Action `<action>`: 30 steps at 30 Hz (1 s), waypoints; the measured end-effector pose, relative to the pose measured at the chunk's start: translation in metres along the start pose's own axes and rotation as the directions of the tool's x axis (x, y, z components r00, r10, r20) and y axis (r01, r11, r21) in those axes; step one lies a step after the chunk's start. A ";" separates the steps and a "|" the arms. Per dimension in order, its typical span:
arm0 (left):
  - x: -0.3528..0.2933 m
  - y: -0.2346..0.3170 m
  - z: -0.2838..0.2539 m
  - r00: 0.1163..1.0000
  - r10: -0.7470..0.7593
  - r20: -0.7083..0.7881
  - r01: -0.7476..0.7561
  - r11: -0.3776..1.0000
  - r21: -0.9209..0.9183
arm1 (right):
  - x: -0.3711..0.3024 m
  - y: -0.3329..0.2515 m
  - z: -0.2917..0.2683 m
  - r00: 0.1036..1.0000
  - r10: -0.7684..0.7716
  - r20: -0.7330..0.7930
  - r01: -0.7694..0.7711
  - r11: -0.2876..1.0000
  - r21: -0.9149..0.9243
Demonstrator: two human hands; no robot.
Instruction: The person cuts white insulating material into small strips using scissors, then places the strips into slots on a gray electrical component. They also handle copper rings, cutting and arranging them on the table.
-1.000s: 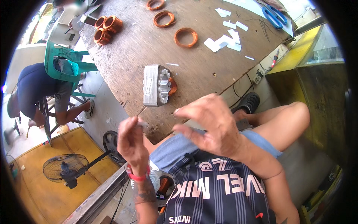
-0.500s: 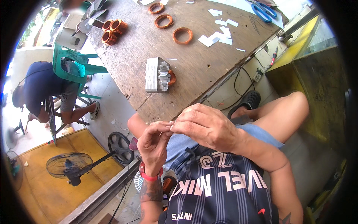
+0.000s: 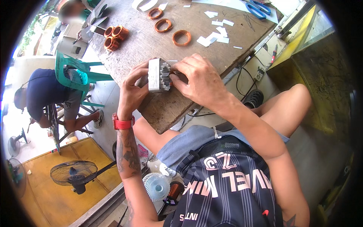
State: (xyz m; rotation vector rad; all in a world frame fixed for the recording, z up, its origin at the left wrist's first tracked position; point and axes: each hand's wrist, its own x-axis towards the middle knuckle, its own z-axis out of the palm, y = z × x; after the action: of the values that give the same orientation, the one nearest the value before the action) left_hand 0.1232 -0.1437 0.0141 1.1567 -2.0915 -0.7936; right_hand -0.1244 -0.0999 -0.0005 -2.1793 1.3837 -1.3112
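Note:
A grey laminated metal stator core (image 3: 154, 75) with toothed slots stands near the front edge of the wooden table. My left hand (image 3: 132, 89) is closed around its left side, thumb in front and fingers behind. At the slotted right side, my right hand (image 3: 200, 81) has thumb and fingers bent in a pinch. What sits between those fingertips is hidden or too small to name. Only a sliver of the copper coil in the core shows beside the right fingertips.
Loose copper coils (image 3: 182, 38) and a cluster of copper windings (image 3: 117, 33) lie farther back on the wooden table (image 3: 147, 43). White paper slips (image 3: 214, 38) and blue-handled scissors (image 3: 256, 10) are at the far right. A person (image 3: 47, 90) sits at left, beyond a black fan (image 3: 73, 173).
Both hands have moved from above my lap, where their fingertips met, forward to the stator core. My left hand has taken hold of it; my right fingers have reached its slots.

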 end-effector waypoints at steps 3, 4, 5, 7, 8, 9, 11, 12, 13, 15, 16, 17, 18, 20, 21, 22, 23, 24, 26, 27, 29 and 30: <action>0.001 0.008 0.005 0.998 -0.060 0.011 0.060 0.998 -0.002 | -0.001 0.000 0.002 0.999 0.024 0.042 -0.023 0.999 -0.031; 0.000 0.012 0.006 0.998 -0.066 -0.015 0.066 0.997 0.037 | -0.001 0.000 0.002 0.999 0.029 0.046 -0.027 0.999 -0.044; -0.001 0.015 0.008 0.996 -0.080 -0.034 0.083 0.993 0.081 | 0.001 0.001 0.001 0.997 0.040 0.059 -0.039 0.999 -0.019; -0.006 0.020 0.009 0.998 -0.033 -0.053 0.041 0.986 0.160 | 0.004 0.001 0.001 0.995 0.065 0.080 -0.067 0.997 0.023; -0.009 0.021 0.011 0.998 -0.016 -0.062 0.028 0.979 0.200 | 0.005 0.002 0.001 0.994 0.067 0.089 -0.069 0.997 0.026; -0.012 0.022 0.014 0.996 -0.009 -0.086 0.028 0.976 0.217 | 0.006 0.002 0.001 0.993 0.064 0.099 -0.067 0.997 0.034; -0.019 0.021 0.019 0.989 0.008 -0.145 0.030 0.966 0.255 | 0.008 0.003 0.003 0.992 0.052 0.112 -0.058 0.997 0.050; -0.022 0.020 0.021 0.982 0.046 -0.184 0.019 0.942 0.336 | 0.008 0.003 0.004 0.992 0.044 0.114 -0.051 0.997 0.054; -0.026 0.019 0.023 0.972 0.087 -0.218 0.012 0.910 0.414 | 0.008 0.004 0.004 0.992 0.039 0.116 -0.045 0.997 0.056; -0.030 0.018 0.021 0.963 0.076 -0.258 0.031 0.922 0.387 | 0.009 0.006 0.006 0.995 0.017 0.102 -0.026 0.996 0.085; -0.033 0.018 0.017 0.932 -0.127 -0.339 0.173 0.979 0.110 | 0.009 0.006 0.007 0.996 0.002 0.092 -0.011 0.995 0.101; -0.036 0.019 0.013 0.846 -0.397 -0.357 0.359 0.918 -0.171 | 0.008 0.007 0.007 0.995 0.012 0.097 -0.022 0.994 0.104; -0.039 0.019 0.009 0.835 -0.428 -0.345 0.389 0.903 -0.181 | 0.008 0.008 0.007 0.995 0.013 0.103 -0.025 0.993 0.111; -0.045 0.019 0.006 0.913 -0.281 -0.297 0.270 0.960 -0.080 | 0.008 0.009 0.008 0.993 0.014 0.117 -0.028 0.992 0.125; -0.046 0.018 0.006 0.935 -0.215 -0.281 0.216 0.976 -0.026 | 0.008 0.009 0.007 0.992 0.019 0.126 -0.035 0.991 0.129; -0.047 0.017 0.008 0.963 -0.086 -0.256 0.098 0.995 0.032 | 0.007 0.009 0.007 0.991 0.024 0.134 -0.042 0.990 0.132; -0.048 0.017 0.009 0.968 -0.034 -0.249 0.064 0.991 0.114 | 0.007 0.009 0.007 0.991 0.022 0.132 -0.039 0.991 0.126; -0.047 0.016 0.012 0.974 0.009 -0.224 0.037 0.979 0.199 | 0.007 0.010 0.007 0.992 0.020 0.128 -0.036 0.992 0.120; -0.045 0.017 0.016 0.976 0.085 -0.202 -0.005 0.931 0.365 | 0.007 0.010 0.006 0.992 0.018 0.126 -0.032 0.993 0.112; -0.044 0.019 0.018 0.970 0.093 -0.224 0.003 0.919 0.395 | 0.007 0.010 0.006 0.992 0.018 0.128 -0.032 0.993 0.111; -0.042 0.022 0.022 0.961 0.110 -0.252 0.018 0.890 0.456 | 0.007 0.010 0.006 0.992 0.016 0.129 -0.030 0.994 0.106; -0.042 0.023 0.023 0.962 0.115 -0.249 0.026 0.866 0.500 | 0.007 0.010 0.006 0.992 0.014 0.129 -0.028 0.994 0.104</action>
State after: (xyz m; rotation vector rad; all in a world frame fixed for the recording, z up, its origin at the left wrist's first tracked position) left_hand 0.1125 -0.0920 0.0075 1.3829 -2.1333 -0.0431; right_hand -0.1245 -0.1125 -0.0063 -2.1329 1.2564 -1.1862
